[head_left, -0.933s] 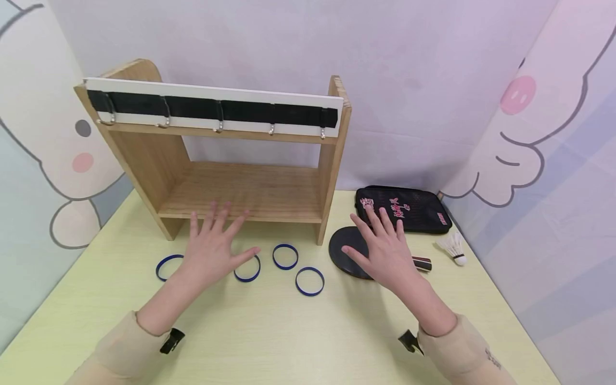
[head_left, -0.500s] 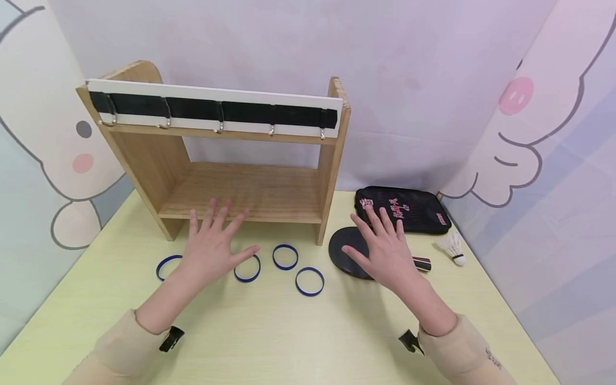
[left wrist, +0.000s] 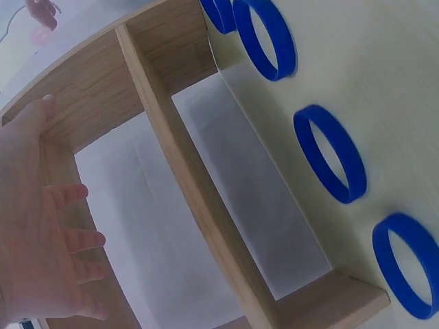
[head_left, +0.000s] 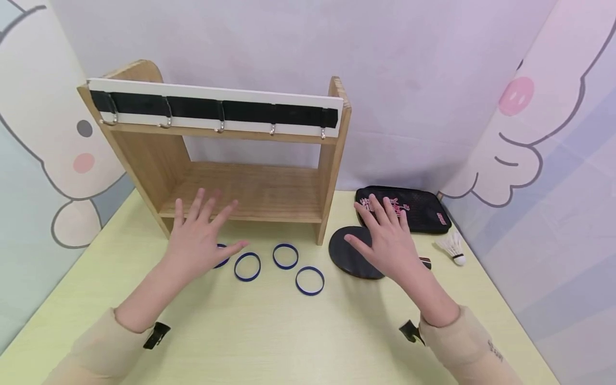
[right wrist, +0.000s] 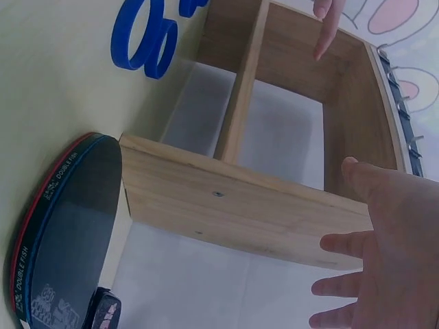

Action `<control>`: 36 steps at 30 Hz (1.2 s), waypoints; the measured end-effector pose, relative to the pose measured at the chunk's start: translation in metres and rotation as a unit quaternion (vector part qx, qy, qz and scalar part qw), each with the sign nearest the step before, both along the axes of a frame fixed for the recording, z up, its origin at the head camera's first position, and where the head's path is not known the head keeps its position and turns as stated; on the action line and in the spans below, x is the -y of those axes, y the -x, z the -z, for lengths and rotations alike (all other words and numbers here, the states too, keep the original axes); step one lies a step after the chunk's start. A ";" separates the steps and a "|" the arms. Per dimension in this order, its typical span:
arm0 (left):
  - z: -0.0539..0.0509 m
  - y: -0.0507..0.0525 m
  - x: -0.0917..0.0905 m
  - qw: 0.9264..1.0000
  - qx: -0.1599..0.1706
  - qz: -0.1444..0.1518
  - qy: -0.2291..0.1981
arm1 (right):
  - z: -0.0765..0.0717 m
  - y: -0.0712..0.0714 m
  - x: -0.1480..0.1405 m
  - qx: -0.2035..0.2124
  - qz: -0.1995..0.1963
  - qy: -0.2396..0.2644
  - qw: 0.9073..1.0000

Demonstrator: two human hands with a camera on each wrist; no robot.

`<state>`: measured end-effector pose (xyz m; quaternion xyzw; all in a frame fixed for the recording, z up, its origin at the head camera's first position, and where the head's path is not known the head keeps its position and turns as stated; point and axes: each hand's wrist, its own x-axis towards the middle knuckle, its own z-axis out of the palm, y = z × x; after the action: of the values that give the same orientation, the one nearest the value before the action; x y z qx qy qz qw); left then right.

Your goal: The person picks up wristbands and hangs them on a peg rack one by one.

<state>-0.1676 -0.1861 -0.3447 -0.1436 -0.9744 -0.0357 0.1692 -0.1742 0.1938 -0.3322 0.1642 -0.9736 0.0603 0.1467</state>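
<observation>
Fingers (head_left: pixel 224 215) (head_left: pixel 367 215), spread wide and empty, hover over a yellow table (head_left: pixel 308 337) between cartoon walls (head_left: pixel 24 240) (head_left: pixel 553 246).

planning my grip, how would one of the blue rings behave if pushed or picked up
The blue ring is probably light, being a slim band. Lying flat, it would likely slide rather than roll. Being thin-walled, it may flex.

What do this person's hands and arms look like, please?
The left hand and right hand are bare. Both sleeves are beige, with a small black fitting showing beside each; the right one bears dark markings too small to read.
</observation>
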 end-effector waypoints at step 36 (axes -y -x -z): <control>0.043 0.004 0.116 0.995 0.025 0.051 -0.084 | 0.039 0.082 0.044 0.044 -0.072 0.297 0.951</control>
<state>-0.1721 -0.3020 -0.3876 -0.1774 -0.9632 -0.1297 0.1547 -0.2558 0.1497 -0.3713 0.1798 -0.9026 0.3646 0.1416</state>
